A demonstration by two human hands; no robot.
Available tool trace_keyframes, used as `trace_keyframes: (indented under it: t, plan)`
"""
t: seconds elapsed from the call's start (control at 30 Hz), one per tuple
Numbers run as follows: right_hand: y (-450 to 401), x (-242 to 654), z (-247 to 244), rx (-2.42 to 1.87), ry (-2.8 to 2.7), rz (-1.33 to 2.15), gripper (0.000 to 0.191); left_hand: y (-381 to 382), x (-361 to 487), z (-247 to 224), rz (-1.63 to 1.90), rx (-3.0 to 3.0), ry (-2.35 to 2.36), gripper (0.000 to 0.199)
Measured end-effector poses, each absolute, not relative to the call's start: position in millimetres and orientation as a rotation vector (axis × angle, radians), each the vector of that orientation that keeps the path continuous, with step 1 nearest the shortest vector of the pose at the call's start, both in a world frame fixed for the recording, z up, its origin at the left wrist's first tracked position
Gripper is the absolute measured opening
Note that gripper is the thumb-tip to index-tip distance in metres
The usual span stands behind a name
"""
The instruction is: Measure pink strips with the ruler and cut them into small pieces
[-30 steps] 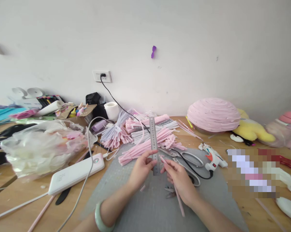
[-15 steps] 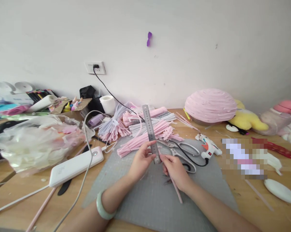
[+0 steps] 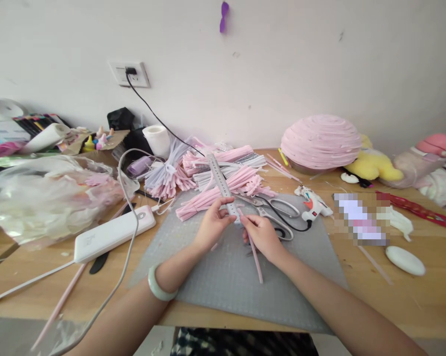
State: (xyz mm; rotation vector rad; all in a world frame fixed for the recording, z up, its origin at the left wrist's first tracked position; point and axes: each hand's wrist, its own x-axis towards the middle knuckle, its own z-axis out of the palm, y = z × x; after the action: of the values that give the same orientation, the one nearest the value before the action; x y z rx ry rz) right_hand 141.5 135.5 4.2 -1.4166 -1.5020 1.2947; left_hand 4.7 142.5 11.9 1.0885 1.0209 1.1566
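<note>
My left hand [image 3: 212,225] is closed on the lower part of a steel ruler [image 3: 220,179], which tilts up and away over the mat. A pink pipe cleaner [image 3: 257,262] is pinched in my right hand [image 3: 262,236], its tail hanging down toward me and its upper end close against the ruler's bottom edge. Both hands are just above a grey cutting mat [image 3: 208,277]. Beyond them lie bundles of pink pipe cleaners [image 3: 204,200]. Scissors [image 3: 278,217] with silver-grey handles rest right behind my right hand, their blades partly hidden.
A white glue gun [image 3: 313,210] lies on the mat's right edge, its black cord running across the mat. On the left are a white power bank [image 3: 113,237], a looping cable and a clear plastic bag [image 3: 52,198]. A pink dome [image 3: 321,143] stands at the back right.
The view has tipped downward, so the table's front edge now shows. The ruler leans farther back and left. Both hands keep their holds, and the pipe cleaner's tail hangs a little steeper.
</note>
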Motion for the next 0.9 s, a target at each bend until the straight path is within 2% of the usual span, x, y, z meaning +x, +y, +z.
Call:
trace_keyframes:
  t: [0.13, 0.3, 0.5, 0.9]
  plan:
    - [135.1, 140.0, 4.3, -1.393, -1.559, 1.23, 0.028, 144.4, 4.0, 9.0, 1.232, 1.086, 1.007, 0.043]
    - [131.5, 137.1, 5.7, -1.372, -1.57, 1.209, 0.029, 144.1, 4.0, 10.5, 1.405, 0.872, 0.926, 0.063]
    - [132.1, 138.4, 4.5, -1.337, -1.547, 1.233, 0.028, 143.4, 3.5, 12.1, 1.179, 0.846, 0.829, 0.027]
    - [133.9, 138.2, 5.4, -1.368, -1.526, 1.366, 0.029, 144.3, 1.9, 9.9, 1.19, 0.876, 0.864, 0.028]
